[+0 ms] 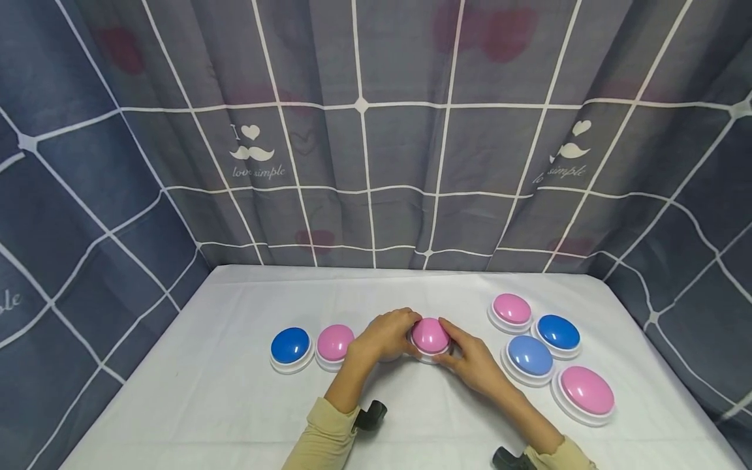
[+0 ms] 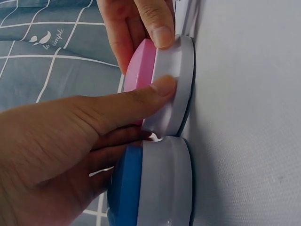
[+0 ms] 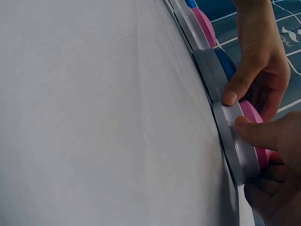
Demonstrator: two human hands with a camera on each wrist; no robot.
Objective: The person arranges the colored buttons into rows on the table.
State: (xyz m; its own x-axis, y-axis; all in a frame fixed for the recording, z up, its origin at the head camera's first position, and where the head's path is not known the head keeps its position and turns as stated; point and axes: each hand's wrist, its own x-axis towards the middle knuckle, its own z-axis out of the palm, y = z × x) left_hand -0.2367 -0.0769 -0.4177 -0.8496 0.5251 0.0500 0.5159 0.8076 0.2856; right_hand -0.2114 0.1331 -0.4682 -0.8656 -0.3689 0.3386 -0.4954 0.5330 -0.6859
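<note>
Both hands hold a pink domed push button point(image 1: 430, 335) by its white round base, which stands on the white cloth. My left hand point(image 1: 389, 334) grips its left side and my right hand point(image 1: 477, 362) its right side. In the left wrist view, both thumbs press the near side of the base while the other fingers reach round behind. Right beside it stands a blue push button point(image 2: 126, 181), mostly hidden under my left hand in the head view. Farther left along the same row come another pink push button point(image 1: 335, 343) and a blue one point(image 1: 290, 345).
On the right side of the white-covered table point(image 1: 223, 405) stands a cluster: a pink button point(image 1: 512, 308), a dark blue button point(image 1: 559, 332), a lighter blue button point(image 1: 530, 355) and a larger-looking pink button point(image 1: 587, 390). A grey checked curtain point(image 1: 405, 150) surrounds the table's back and sides.
</note>
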